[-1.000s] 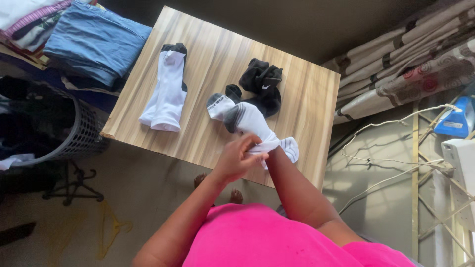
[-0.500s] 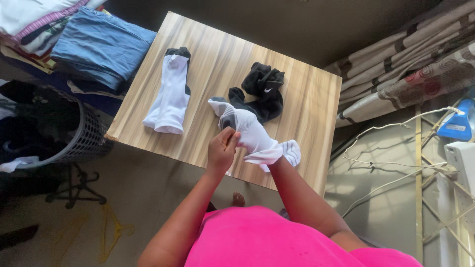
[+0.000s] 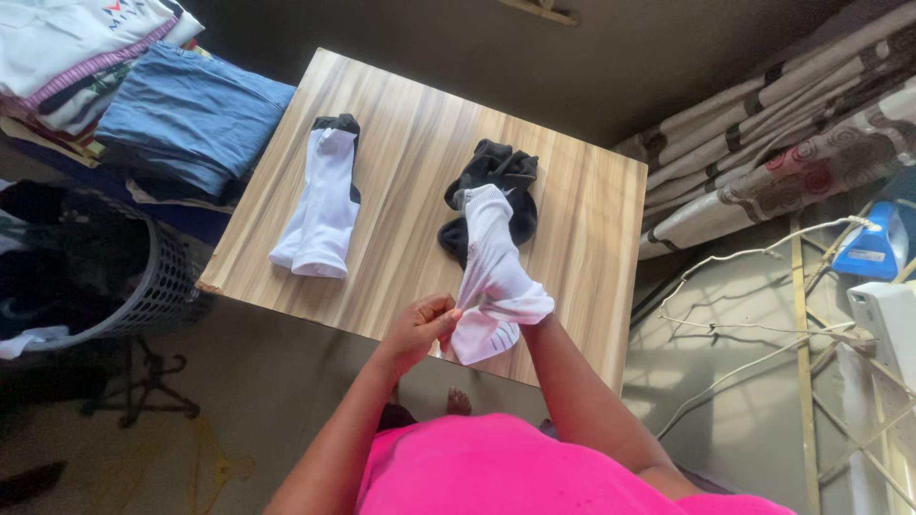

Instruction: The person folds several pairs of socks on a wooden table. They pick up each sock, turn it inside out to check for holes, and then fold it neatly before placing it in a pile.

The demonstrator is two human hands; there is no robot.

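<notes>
Over the near edge of a wooden table (image 3: 410, 133) I hold a white sock (image 3: 494, 277). My left hand (image 3: 418, 329) pinches its lower edge. My right hand is inside the sock, covered to the wrist, so the hand itself is hidden; only the forearm shows. The sock's far end rises over a heap of black socks (image 3: 496, 195) on the table. A folded pair of white socks with black cuffs (image 3: 320, 200) lies flat at the table's left.
A dark mesh laundry basket (image 3: 143, 277) with clothes stands at the left. Folded blue jeans (image 3: 186, 114) and other folded clothes (image 3: 76, 48) are stacked beyond it. Patterned curtains (image 3: 801, 133), white wire racks (image 3: 763, 324) and a blue iron (image 3: 873, 243) are on the right.
The white sock has been drawn up over my right hand and lifted off the table. My left hand slid from the sock's middle down to its lower edge.
</notes>
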